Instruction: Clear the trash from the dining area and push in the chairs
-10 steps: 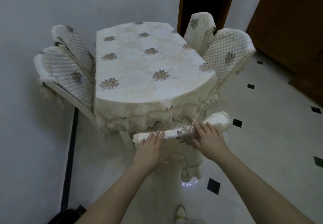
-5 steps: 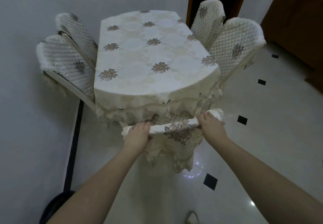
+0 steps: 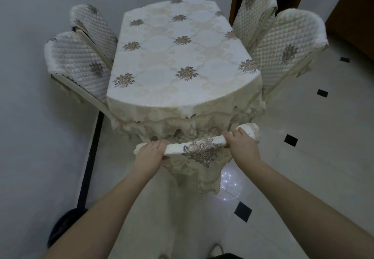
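Chairs: five — two (image 3: 79, 64) (image 3: 95, 28) on the left of the table, two (image 3: 287, 50) (image 3: 257, 10) on the right, one (image 3: 194, 147) at the near end
Tables: one (image 3: 178, 56)
Hands: two, left hand (image 3: 148, 154) and right hand (image 3: 243, 146)
Black floor diamonds: four (image 3: 242, 211) (image 3: 290, 139) (image 3: 322, 93) (image 3: 344, 59)

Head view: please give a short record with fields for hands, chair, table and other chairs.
left hand: grips top rail of near chair
right hand: grips same rail, right end
near chair: covered back close against the table's near edge
table: floral tablecloth, nothing seen on top
other chairs: two on left, two on right, beside table
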A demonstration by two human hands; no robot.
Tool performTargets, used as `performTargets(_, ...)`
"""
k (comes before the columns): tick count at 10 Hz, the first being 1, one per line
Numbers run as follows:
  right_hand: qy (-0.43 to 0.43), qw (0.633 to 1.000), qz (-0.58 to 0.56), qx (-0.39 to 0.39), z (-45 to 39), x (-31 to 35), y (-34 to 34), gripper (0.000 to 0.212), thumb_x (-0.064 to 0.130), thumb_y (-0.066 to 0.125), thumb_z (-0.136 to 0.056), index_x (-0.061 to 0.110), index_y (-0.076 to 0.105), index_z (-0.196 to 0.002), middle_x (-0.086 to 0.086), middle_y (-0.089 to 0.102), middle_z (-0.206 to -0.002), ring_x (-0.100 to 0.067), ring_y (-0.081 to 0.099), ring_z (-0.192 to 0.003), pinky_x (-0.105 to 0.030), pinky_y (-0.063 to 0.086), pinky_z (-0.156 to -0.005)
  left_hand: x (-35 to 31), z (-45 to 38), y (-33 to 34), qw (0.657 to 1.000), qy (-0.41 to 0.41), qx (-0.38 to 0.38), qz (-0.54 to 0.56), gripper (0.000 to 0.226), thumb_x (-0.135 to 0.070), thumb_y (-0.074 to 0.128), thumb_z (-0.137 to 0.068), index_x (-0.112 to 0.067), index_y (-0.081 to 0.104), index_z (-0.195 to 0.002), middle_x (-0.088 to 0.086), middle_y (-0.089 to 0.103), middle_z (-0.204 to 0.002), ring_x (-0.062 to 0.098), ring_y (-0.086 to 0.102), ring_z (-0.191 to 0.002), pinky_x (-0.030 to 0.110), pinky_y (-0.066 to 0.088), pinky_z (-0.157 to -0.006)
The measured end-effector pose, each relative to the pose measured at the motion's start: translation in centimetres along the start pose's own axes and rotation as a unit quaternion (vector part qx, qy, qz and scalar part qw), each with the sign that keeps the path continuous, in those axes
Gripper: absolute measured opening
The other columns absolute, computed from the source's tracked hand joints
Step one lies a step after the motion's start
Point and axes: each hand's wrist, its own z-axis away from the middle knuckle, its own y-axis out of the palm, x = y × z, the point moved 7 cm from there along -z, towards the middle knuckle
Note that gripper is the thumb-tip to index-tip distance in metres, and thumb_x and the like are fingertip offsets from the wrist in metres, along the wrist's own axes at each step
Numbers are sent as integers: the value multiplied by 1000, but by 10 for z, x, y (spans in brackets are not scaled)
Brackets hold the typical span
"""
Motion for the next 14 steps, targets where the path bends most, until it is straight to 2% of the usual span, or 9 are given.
performTargets(1, 4, 1000, 0, -1, -1, 1, 2, 32, 18, 66, -84, 13, 59, -115, -17, 62, -107, -36, 53, -114, -43, 50, -68, 6, -2, 3, 1000, -4, 17, -7, 27, -19, 72, -72, -14, 61, -96, 5, 63, -81, 29, 63, -71, 34, 47, -61)
performTargets(2, -16, 1000, 20, -8, 1, 7, 3, 33, 16, 79, -71, 13, 63, -100, -13, 65, -90, -34, 60, -93, -34, 44, -51, 15, -1, 8, 999, -4, 31, -13, 32, -13, 72, -72, -18, 59, -100, 2, 62, -82, 27, 62, -71, 34, 47, -61)
performTargets(3, -20, 998, 56, -15, 6, 13, 8, 40, 13, 86, -58, 17, 65, -92, -8, 66, -83, -30, 62, -82, -29, 34, -47, 27, 5, 13, 999, -12, 48, -11, 38, -19, 78, -70, -20, 58, -103, 0, 63, -82, 25, 62, -72, 33, 46, -60)
performTargets(6, 4, 999, 37, 9, 5, 12, 15, 38, 19, 63, -87, 24, 53, -123, -12, 54, -133, -33, 45, -126, -41, 48, -80, 17, 13, 6, 999, -34, 29, 2, 43, -22, 86, -60, -10, 62, -94, 7, 65, -80, 30, 62, -68, 35, 49, -63)
performTargets(9, -3, 1000, 12, 12, 1, 7, 8, 37, 31, 49, -95, 26, 46, -131, -9, 46, -139, -28, 35, -133, -40, 43, -88, 5, 15, 1, 998, -59, 29, -7, 29, -21, 73, -74, -9, 58, -96, 9, 62, -84, 32, 61, -75, 39, 46, -64)
performTargets(11, -15, 1000, 4, 8, 7, 7, 10, 48, 28, 50, -96, 21, 36, -141, -13, 42, -142, -31, 32, -136, -40, 32, -105, 0, 21, -2, 994, -100, 54, 0, 47, -39, 55, -90, -11, 47, -127, 6, 56, -124, 26, 51, -115, 40, 41, -90)
performTargets(12, -5, 1000, -18, 15, 16, 5, 13, 53, 31, 44, -98, 20, 26, -146, -12, 30, -151, -29, 22, -141, -44, 24, -112, -8, 32, -1, 988, -128, 87, 1, 65, -47, 48, -93, -11, 31, -144, 7, 39, -147, 25, 32, -137, 45, 33, -107)
performTargets(13, 1, 999, -41, 20, 33, 8, 4, 59, 46, 39, -98, 20, 21, -148, -10, 21, -156, -27, 18, -143, -46, 19, -112, -24, 43, -18, 985, -133, 113, 10, 69, -50, 41, -96, -14, 18, -151, 6, 24, -156, 24, 22, -143, 46, 29, -111)
performTargets(14, -10, 1000, -30, 3, 52, 15, -4, 63, 55, 34, -96, 19, 27, -147, -10, 28, -154, -26, 24, -142, -45, 16, -113, -42, 57, -38, 993, -98, 70, 10, 71, -54, 38, -94, -19, 16, -152, 4, 28, -156, 22, 25, -143, 46, 30, -111)
